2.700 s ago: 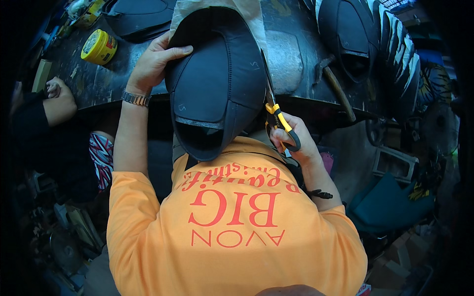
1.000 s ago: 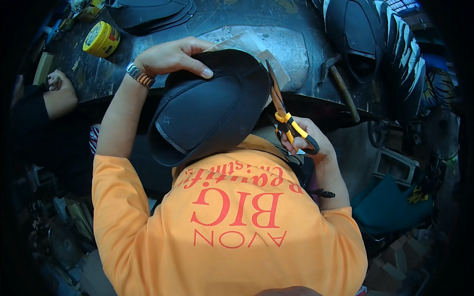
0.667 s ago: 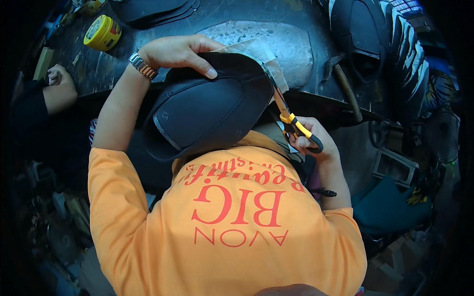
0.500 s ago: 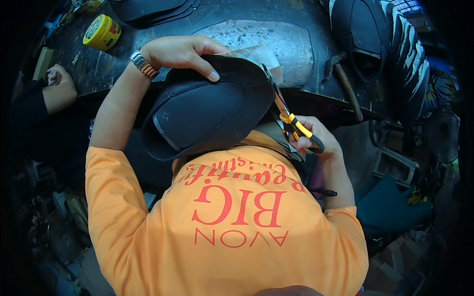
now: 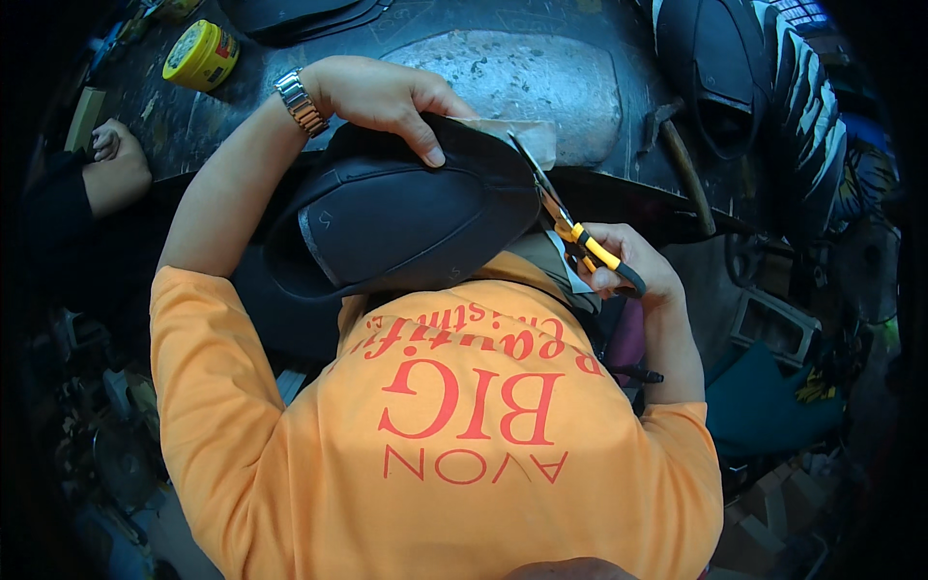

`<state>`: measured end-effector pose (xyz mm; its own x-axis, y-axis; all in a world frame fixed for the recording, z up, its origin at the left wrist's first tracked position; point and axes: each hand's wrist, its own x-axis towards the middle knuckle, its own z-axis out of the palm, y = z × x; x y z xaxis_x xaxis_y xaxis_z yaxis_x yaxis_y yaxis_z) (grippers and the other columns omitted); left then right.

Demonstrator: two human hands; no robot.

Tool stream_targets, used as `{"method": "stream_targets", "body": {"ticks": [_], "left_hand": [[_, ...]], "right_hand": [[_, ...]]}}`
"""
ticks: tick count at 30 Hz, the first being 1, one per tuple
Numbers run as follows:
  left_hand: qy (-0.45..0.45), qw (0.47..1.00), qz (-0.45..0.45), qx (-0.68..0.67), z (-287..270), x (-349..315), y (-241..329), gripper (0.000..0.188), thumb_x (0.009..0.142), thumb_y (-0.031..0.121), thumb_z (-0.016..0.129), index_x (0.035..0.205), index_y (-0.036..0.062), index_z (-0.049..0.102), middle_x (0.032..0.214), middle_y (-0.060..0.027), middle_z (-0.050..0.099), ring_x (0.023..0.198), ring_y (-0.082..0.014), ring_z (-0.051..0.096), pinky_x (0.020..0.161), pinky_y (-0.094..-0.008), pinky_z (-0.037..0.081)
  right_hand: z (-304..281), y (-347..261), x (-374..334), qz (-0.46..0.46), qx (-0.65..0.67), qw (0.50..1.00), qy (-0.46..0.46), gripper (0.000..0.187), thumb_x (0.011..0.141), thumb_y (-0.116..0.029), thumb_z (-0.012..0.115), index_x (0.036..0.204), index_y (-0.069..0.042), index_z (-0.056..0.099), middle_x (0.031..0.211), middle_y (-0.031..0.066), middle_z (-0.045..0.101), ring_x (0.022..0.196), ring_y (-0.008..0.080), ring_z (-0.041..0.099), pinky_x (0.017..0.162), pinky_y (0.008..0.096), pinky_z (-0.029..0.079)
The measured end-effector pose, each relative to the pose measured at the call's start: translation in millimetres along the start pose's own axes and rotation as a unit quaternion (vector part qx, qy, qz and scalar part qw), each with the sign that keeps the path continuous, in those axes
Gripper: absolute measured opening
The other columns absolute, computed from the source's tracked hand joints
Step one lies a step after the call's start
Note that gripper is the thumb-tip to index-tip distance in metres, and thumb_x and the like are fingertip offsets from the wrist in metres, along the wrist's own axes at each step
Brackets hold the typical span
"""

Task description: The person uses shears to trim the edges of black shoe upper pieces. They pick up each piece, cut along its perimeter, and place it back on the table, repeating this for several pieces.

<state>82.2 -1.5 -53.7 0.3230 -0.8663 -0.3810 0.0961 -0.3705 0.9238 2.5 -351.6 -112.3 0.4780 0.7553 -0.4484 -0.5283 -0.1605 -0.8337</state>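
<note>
My left hand (image 5: pixel 387 97), with a metal watch on the wrist, grips the upper edge of a large dark curved leather piece (image 5: pixel 396 217) held across my chest. My right hand (image 5: pixel 628 275) is closed around the yellow-and-black handles of a pair of scissors (image 5: pixel 570 227). The blades point up-left along the right edge of the leather piece, where a pale paper pattern (image 5: pixel 527 135) sticks out. My orange shirt fills the lower half of the view.
A dark, worn workbench (image 5: pixel 541 77) lies ahead with a yellow round tin (image 5: pixel 201 53) at its far left. Another person's hand (image 5: pixel 114 169) rests at the left edge. Black shaped pieces and striped fabric (image 5: pixel 773 87) are stacked at the right.
The leather piece has been turned from upright to lying sideways across my chest. My left hand shifted along its top edge, and the scissors moved up along its right edge.
</note>
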Motion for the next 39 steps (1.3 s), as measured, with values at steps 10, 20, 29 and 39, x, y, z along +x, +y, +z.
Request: {"method": "stream_targets", "body": {"ticks": [10, 20, 29, 39], "left_hand": [[-0.059, 0.996, -0.047, 0.056, -2.4, 14.6, 3.8, 0.036, 0.090, 0.007, 0.064, 0.123, -0.0050, 0.056, 0.105, -0.0074, 0.068, 0.091, -0.0112, 0.061, 0.084, -0.0273, 0.051], [-0.193, 0.804, -0.290, 0.482, -48.9, 81.2, 65.4, 0.044, 0.081, 0.024, 0.069, 0.118, 0.0027, 0.060, 0.095, -0.0148, 0.067, 0.088, -0.0333, 0.062, 0.079, -0.0438, 0.047], [0.261, 0.664, 0.016, 0.701, -4.8, 72.2, 33.5, 0.043, 0.079, 0.022, 0.074, 0.115, 0.0029, 0.059, 0.104, -0.0136, 0.063, 0.097, -0.0296, 0.060, 0.086, -0.0384, 0.047], [0.287, 0.678, -0.101, 0.669, 94.1, 33.7, -24.0, 0.075, 0.083, 0.007, 0.061, 0.149, 0.0099, 0.027, 0.151, -0.0172, 0.030, 0.141, -0.0298, 0.029, 0.116, -0.0465, 0.020]], "right_hand": [[-4.3, 1.8, -0.6, 0.014, -0.020, 1.000, 0.006, 0.039, 0.067, -0.029, 0.085, 0.083, -0.005, 0.059, 0.064, -0.0007, 0.055, 0.048, 0.0050, 0.051, 0.045, 0.0170, 0.038], [31.4, 32.7, 14.0, -0.060, 0.148, 0.985, 0.071, 0.034, 0.081, -0.026, 0.074, 0.097, -0.002, 0.056, 0.067, 0.0042, 0.057, 0.047, 0.0083, 0.051, 0.045, 0.0187, 0.042], [30.4, 51.2, 24.2, -0.035, 0.297, 0.954, 0.005, 0.042, 0.088, -0.043, 0.066, 0.096, -0.003, 0.057, 0.070, 0.0077, 0.059, 0.053, 0.0120, 0.056, 0.052, 0.0220, 0.046], [26.4, 43.0, 31.8, -0.042, 0.344, 0.937, -0.043, 0.039, 0.090, -0.042, 0.065, 0.099, -0.004, 0.060, 0.079, 0.0089, 0.062, 0.064, 0.0153, 0.063, 0.055, 0.0250, 0.051]]}}
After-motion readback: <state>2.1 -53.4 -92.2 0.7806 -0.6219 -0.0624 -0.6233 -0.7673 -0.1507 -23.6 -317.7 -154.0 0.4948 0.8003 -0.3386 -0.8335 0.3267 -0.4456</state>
